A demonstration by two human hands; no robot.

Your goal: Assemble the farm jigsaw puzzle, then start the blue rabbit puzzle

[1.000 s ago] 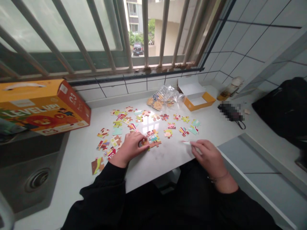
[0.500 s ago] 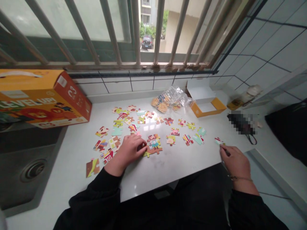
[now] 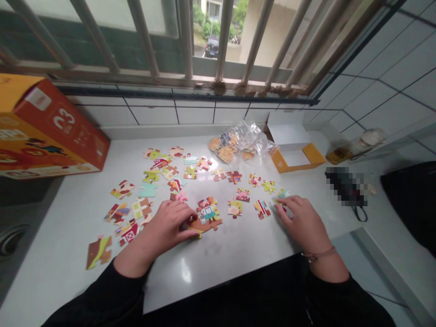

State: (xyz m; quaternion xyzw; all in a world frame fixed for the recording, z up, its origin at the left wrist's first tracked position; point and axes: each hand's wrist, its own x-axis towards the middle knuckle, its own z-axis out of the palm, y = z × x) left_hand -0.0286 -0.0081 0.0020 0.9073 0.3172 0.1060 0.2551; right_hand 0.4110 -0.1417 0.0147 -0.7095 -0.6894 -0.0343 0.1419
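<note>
Puzzle assembly on a white countertop (image 3: pixel 238 245): the left hand (image 3: pixel 166 227) rests its fingers together, pinching the edge of the joined multicoloured cardboard cluster (image 3: pixel 206 215), while the right hand (image 3: pixel 301 220) lies with fingers spread flat over a teal loose piece (image 3: pixel 281 195). Judged step: selecting a piece; fitting it likely calls for sliding it leftward and matching tabs.

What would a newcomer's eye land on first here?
Bright jigsaw pieces scattered over the white counter, with the left hand on a small joined cluster at centre. The right hand rests on pieces to its right. A big orange puzzle box sits far left under the barred window.
</note>
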